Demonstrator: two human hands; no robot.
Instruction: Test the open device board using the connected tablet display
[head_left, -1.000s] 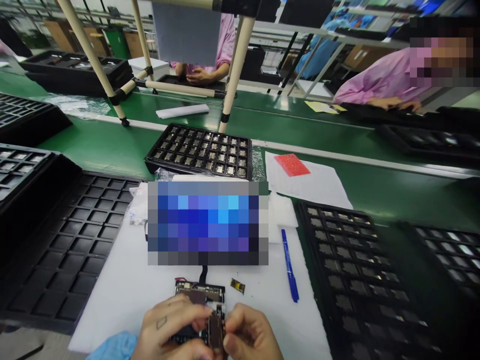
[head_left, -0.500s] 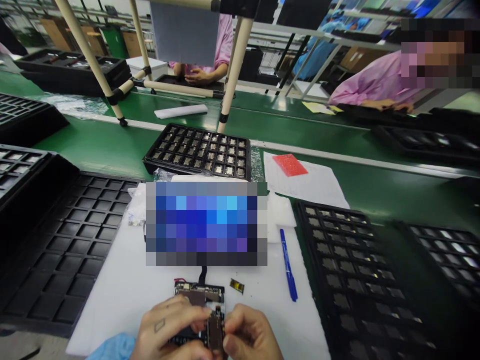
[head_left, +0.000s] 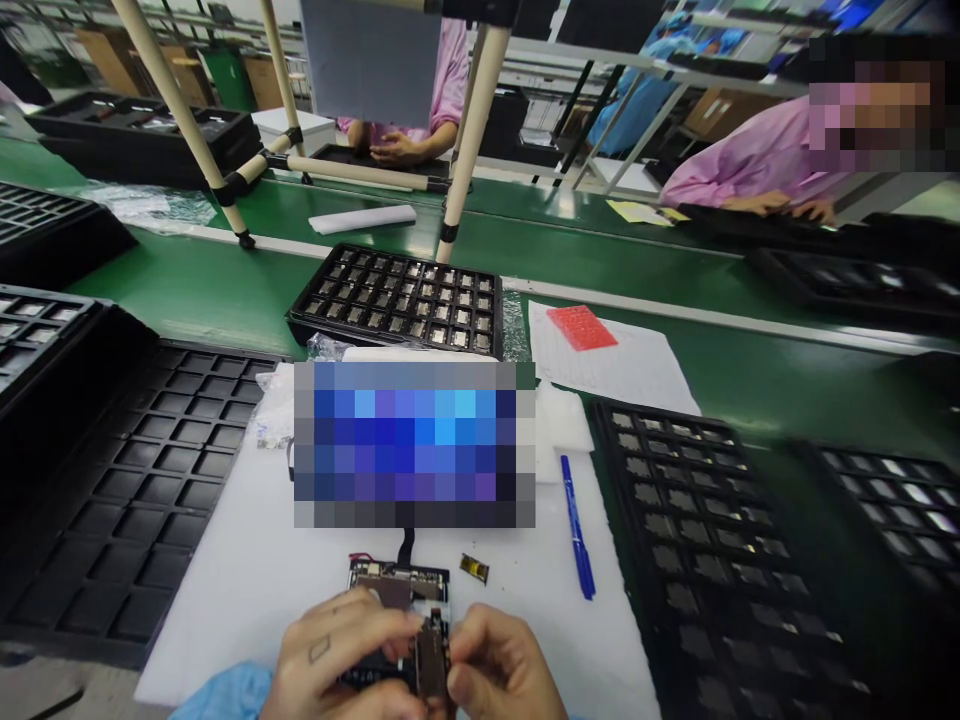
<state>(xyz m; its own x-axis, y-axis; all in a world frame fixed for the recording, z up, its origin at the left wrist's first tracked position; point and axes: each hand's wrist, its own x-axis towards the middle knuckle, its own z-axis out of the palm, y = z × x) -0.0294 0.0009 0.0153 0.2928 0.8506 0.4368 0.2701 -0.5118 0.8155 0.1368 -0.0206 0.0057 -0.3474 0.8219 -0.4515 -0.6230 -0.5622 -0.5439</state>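
I see my left hand [head_left: 337, 655] and right hand [head_left: 499, 670] pinching a flat rectangular circuit board [head_left: 401, 590] on white foam mat [head_left: 240, 580]; far gridded black tray [head_left: 401, 300] holds metallic chips.

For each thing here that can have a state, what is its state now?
Left hand: gripping the circuit board.
Right hand: pinching a small part on the board.
Blue pen: capped, lying flat.
Left tray: pockets empty.
Far tray: pockets filled.

A light blue sleeve [head_left: 225, 695] covers the left wrist; the left hand [head_left: 341, 655] bears a small outlined tattoo; both hands are bare
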